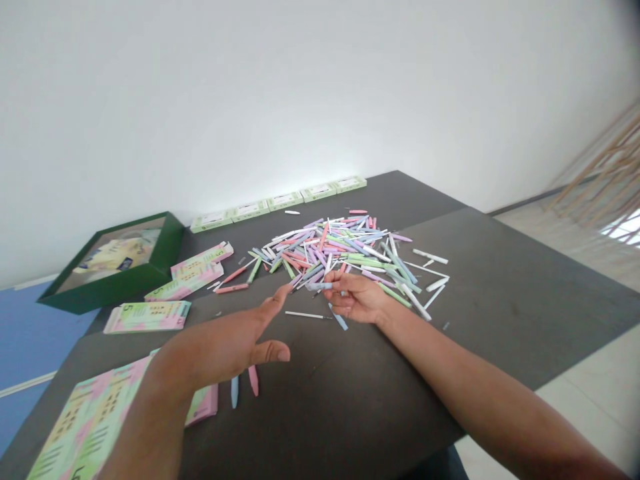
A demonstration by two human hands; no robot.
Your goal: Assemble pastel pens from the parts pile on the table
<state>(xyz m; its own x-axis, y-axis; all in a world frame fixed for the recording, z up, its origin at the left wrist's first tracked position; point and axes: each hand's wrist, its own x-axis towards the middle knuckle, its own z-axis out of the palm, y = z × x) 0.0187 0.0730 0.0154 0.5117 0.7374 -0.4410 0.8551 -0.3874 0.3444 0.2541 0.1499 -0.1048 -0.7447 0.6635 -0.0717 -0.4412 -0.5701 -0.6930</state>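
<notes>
One left hand (220,350): spread wide, holding nothing
One right hand (356,298): pinching a pale blue stick (320,286) beside the stick pile (330,247)

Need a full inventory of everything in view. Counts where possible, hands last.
pastel plastic sticks: too many to count, pink, green, lilac, blue and white, heaped mid-table
loose sticks: 2, pink and blue, below left thumb
flat packs: 5, pale green and white, row along far table edge
printed packs: at least 5, pink and green, left side of table
open box: 1, dark green, far left of table
table: 1, dark grey, centre
wall: 1, white, behind table
floor: pale, right of table
blue panel: 1, blue, left of table
wooden slats: several, tan, upper right
right hand: 1, pinching a pale blue stick at the pile's near edge
left hand: 1, open, empty, near the pile
</notes>
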